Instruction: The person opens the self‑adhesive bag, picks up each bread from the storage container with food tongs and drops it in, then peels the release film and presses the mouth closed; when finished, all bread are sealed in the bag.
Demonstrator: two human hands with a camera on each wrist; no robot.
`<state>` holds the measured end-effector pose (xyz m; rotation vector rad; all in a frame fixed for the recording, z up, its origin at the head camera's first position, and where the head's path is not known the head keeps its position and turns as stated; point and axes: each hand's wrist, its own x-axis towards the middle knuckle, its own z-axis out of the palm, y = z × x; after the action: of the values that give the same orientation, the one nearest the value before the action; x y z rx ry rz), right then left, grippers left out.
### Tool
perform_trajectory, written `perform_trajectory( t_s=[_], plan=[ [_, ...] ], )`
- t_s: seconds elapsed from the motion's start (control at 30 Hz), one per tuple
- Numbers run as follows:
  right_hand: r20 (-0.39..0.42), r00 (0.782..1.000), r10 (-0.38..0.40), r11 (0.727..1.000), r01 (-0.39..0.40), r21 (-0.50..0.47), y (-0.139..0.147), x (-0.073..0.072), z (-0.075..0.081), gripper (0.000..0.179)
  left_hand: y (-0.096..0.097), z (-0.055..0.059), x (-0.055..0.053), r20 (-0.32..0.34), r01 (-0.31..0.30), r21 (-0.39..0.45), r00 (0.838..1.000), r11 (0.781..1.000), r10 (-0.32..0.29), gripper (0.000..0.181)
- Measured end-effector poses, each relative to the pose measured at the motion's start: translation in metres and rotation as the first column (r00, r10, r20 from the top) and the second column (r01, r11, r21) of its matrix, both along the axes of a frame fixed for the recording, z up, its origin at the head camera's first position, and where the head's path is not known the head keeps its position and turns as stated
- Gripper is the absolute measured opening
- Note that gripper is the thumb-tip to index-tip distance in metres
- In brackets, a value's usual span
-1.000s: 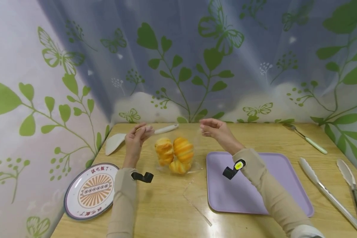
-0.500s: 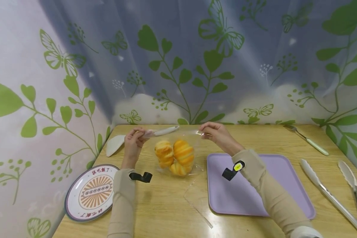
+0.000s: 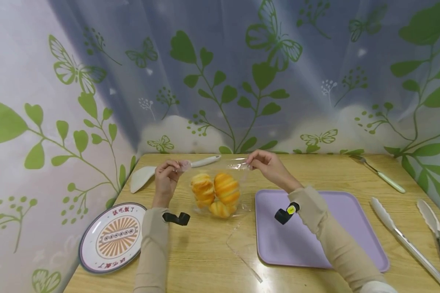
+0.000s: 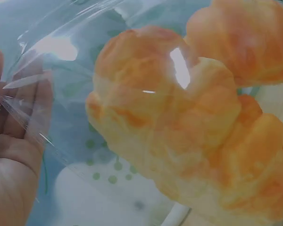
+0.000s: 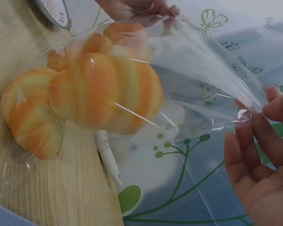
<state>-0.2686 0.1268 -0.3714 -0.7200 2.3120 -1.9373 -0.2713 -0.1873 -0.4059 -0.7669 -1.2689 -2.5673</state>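
Observation:
A clear plastic bag (image 3: pixel 237 166) holds several bread rolls (image 3: pixel 227 189), golden with pale stripes. Thumb and fingers of my left hand (image 3: pixel 164 185) pinch the bag's upper left corner. At the opposite corner, my right hand (image 3: pixel 272 169) pinches the film between thumb and fingertips. The upper edge is stretched between the two hands, and the rolls sit low in the bag. Up close in the left wrist view, the film crosses in front of the left fingers (image 4: pixel 35 101). The right wrist view shows the film gathered at the right thumb (image 5: pixel 278 110).
A white plate (image 3: pixel 91 240) with a printed pattern lies at the left. Behind the left hand is a white spatula (image 3: pixel 143 178). A purple tray (image 3: pixel 289 244) lies right of the bag, with tongs (image 3: pixel 407 240) and a fork (image 3: pixel 383 175) beyond. A thin clear strip (image 3: pixel 247 264) lies in front.
The left hand has lowered slightly, its fingers more curled at the corner. The bag's upper edge now shows as a taut, shiny band between the hands. The rolls have barely shifted.

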Motion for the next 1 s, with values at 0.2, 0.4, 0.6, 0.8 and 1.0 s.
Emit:
perform_trajectory(
  t_s=[0.2, 0.4, 0.6, 0.8, 1.0],
  plan=[
    [-0.048, 0.999, 0.016, 1.0, -0.016, 0.001, -0.001, 0.0, 0.0, 0.015, -0.001, -0.001, -0.001, -0.106, -0.049, -0.051, 0.993, 0.998, 0.043, 0.053],
    [-0.064, 0.998, 0.025, 1.0, -0.026, -0.015, -0.003, -0.002, -0.002, 0.019, -0.001, -0.001, -0.001, -0.167, -0.212, -0.173, 0.969, 0.962, 0.183, 0.045],
    [-0.065, 0.998, 0.011, 0.999, -0.013, -0.041, -0.008, -0.003, -0.001, 0.023, 0.003, -0.001, 0.002, -0.231, -0.355, -0.258, 0.926, 0.899, 0.299, 0.04],
    [-0.111, 0.989, -0.095, 0.993, 0.102, 0.06, -0.012, 0.0, -0.002, 0.013, 0.009, -0.001, 0.004, -0.205, -0.428, -0.264, 0.9, 0.864, 0.384, 0.024],
    [-0.156, 0.982, -0.111, 0.989, 0.124, 0.077, -0.014, 0.002, -0.001, 0.033, 0.009, -0.002, 0.005, -0.06, -0.342, -0.22, 0.939, 0.914, 0.337, 0.025]
  ],
)
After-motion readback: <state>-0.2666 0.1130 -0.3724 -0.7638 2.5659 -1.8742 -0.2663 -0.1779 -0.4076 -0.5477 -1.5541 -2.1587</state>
